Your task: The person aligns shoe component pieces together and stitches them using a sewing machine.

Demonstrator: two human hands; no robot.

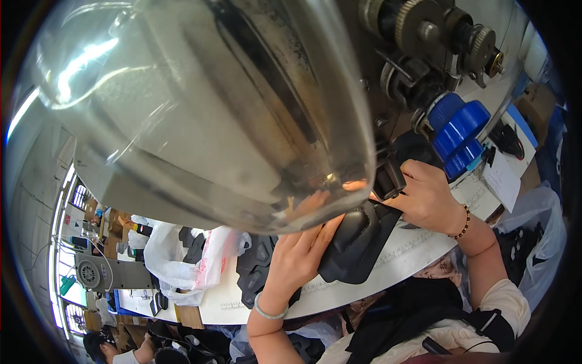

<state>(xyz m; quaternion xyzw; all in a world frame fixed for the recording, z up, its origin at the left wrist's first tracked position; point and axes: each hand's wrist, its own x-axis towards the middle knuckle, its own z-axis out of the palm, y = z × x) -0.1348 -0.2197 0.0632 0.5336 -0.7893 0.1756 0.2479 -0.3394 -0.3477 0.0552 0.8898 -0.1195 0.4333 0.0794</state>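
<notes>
A black moulded padded piece (351, 252) with a raised panel lies on the white table under a sewing machine's presser foot (389, 182). My left hand (297, 252) rests along its left side, fingers stretched forward, their tips seen blurred through a large clear plastic shield (242, 121). On the other side, my right hand (427, 197) has its fingers bent and pinched on the piece's edge, close to the foot. The needle and the stitching point are hidden from view. A bracelet circles each wrist.
Metal tension knobs (418, 24) and a blue spool-like part (464, 133) jut out above my right hand. Left of me lie stacked black moulded pieces (251, 273) and a white plastic bag (176, 261). A ruler strip (400, 252) runs along the table. Another person (121, 349) sits at lower left.
</notes>
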